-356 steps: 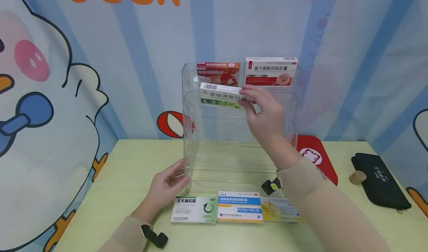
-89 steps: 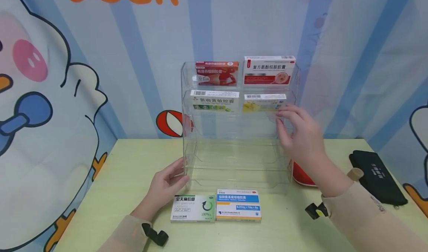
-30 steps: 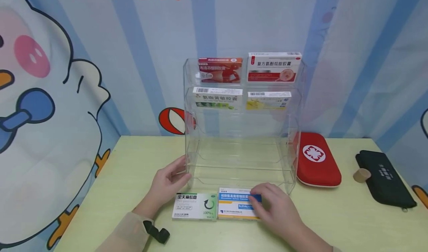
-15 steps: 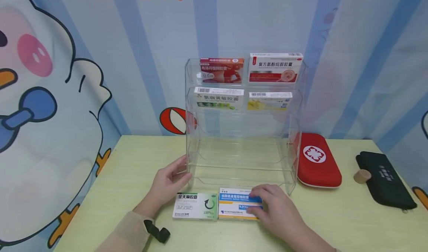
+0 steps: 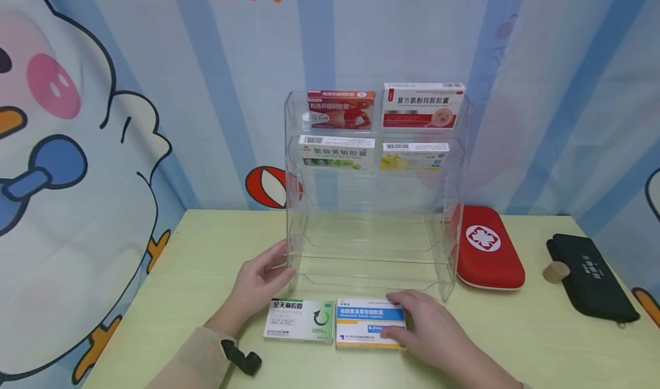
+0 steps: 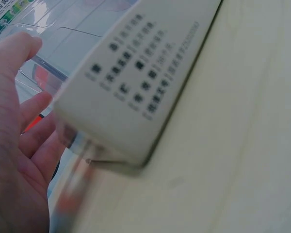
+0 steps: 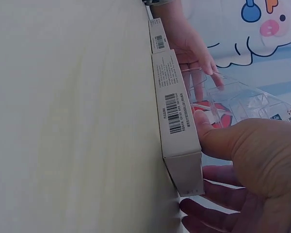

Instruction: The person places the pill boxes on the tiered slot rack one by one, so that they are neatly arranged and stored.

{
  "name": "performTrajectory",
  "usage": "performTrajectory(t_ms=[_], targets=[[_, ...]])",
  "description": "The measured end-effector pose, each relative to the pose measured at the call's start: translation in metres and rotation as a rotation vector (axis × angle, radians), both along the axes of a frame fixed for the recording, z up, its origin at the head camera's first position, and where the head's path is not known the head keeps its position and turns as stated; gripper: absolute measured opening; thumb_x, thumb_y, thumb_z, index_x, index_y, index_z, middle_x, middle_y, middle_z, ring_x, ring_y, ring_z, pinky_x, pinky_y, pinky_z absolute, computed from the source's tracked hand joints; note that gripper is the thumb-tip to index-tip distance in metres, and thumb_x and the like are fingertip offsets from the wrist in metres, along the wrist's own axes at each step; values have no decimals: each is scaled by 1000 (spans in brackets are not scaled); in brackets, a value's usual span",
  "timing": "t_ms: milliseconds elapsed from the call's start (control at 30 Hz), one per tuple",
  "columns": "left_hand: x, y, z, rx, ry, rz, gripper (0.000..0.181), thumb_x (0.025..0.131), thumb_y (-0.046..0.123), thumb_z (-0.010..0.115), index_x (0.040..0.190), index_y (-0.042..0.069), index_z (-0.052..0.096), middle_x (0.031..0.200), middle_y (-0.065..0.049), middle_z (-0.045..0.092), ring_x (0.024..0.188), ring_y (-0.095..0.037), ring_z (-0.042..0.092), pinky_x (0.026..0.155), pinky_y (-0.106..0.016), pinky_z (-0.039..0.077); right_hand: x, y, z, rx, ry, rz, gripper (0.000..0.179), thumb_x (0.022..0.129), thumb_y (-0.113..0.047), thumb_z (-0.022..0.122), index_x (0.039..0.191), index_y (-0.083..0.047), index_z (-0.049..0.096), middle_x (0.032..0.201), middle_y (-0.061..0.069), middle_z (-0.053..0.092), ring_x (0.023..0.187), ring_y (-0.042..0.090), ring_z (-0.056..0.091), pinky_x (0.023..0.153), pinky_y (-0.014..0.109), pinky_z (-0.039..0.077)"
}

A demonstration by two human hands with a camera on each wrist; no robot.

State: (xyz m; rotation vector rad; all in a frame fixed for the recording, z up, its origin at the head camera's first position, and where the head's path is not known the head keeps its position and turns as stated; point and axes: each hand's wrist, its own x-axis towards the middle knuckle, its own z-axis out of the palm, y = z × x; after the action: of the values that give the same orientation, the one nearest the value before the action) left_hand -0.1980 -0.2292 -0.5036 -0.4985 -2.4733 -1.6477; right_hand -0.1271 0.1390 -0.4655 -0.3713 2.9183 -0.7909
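My left hand (image 5: 260, 283) holds the left side of a clear tiered display rack (image 5: 371, 234), thumb at the front edge. On the table, my right hand (image 5: 425, 326) grips the right end of a blue-and-white medicine box (image 5: 361, 331). Its thumb lies on the top face in the right wrist view, with the other fingers around the end. A green-and-white medicine box (image 5: 296, 320) lies just to the left. The rack's top tier bears a red medicine box (image 5: 340, 111) and a white-and-red one (image 5: 423, 107). A green-banded box (image 5: 335, 153) and a yellow-and-white box (image 5: 414, 157) stand one tier below.
Right of the rack lies a red case (image 5: 490, 257) with a white emblem. Further right are a small tan cylinder (image 5: 556, 272) and a black pouch (image 5: 593, 277). A printed cartoon backdrop (image 5: 216, 91) hangs behind the table (image 5: 206, 240).
The green-banded and yellow-and-white boxes went onto the second tier earlier. My right hand then came down to the blue-and-white box, which has just slid slightly towards me. My left hand stays at the rack.
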Motion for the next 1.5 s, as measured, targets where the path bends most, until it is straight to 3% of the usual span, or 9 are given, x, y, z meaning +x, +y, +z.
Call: performTrajectory(t_ms=[233, 433, 600, 867, 1033, 1200, 1333, 1500], targets=[[1, -1, 1, -7, -5, 7, 66, 102, 16, 80, 163, 22, 55, 161, -6, 64, 137, -32, 71, 105, -20, 61, -2, 1, 0, -30, 40, -7, 68, 76, -45, 101, 134, -21, 77, 130, -5, 75, 115, 15, 70, 106, 48, 64], [3, -3, -1, -14, 7, 16, 67, 102, 14, 80, 164, 19, 54, 160, -10, 64, 135, -32, 72, 105, -21, 62, -4, -1, 3, -104, -19, -43, 60, 74, -38, 104, 128, -26, 78, 119, -11, 69, 96, 6, 63, 84, 24, 62], [4, -3, -2, -5, 4, 13, 67, 102, 13, 80, 164, 17, 54, 161, -11, 64, 135, -30, 72, 105, -21, 61, -5, 0, 9, -177, -45, -57, 44, 81, -27, 100, 121, -29, 81, 118, -12, 70, 99, 8, 64, 84, 22, 66], [3, -3, -1, 2, 0, -2, 67, 103, 15, 79, 164, 21, 53, 161, -8, 63, 137, -31, 70, 106, -20, 60, -10, 12, 18, -345, 14, -18, 32, 87, -18, 95, 114, -29, 82, 118, -10, 73, 108, 15, 69, 85, 23, 69], [2, -3, 0, -12, -3, -7, 67, 104, 19, 78, 165, 24, 52, 163, -5, 62, 139, -31, 70, 108, -20, 60, -12, 19, 26, -430, 189, -20, 34, 85, -13, 95, 115, -26, 83, 118, -7, 74, 109, 15, 70, 82, 21, 69], [1, -2, 1, -19, -14, -3, 67, 104, 21, 79, 165, 28, 52, 163, -3, 62, 139, -29, 70, 108, -20, 60, -18, 16, 34, -557, 384, -11, 36, 84, -2, 94, 115, -17, 83, 116, -2, 75, 108, 3, 69, 79, 16, 66], [1, -1, 1, -11, -7, -2, 67, 103, 19, 79, 164, 26, 53, 162, -4, 63, 138, -29, 71, 108, -23, 61, -29, 8, 45, -635, 501, -10, 37, 83, 5, 92, 115, -9, 82, 117, 3, 74, 111, -4, 66, 81, 14, 65], [1, 0, 2, -10, 2, -1, 66, 103, 17, 79, 164, 22, 54, 161, -6, 64, 138, -31, 71, 108, -27, 62, -50, -5, 62, -696, 665, -3, 36, 82, 8, 91, 115, -1, 81, 117, 11, 73, 112, -2, 66, 87, 11, 62]])
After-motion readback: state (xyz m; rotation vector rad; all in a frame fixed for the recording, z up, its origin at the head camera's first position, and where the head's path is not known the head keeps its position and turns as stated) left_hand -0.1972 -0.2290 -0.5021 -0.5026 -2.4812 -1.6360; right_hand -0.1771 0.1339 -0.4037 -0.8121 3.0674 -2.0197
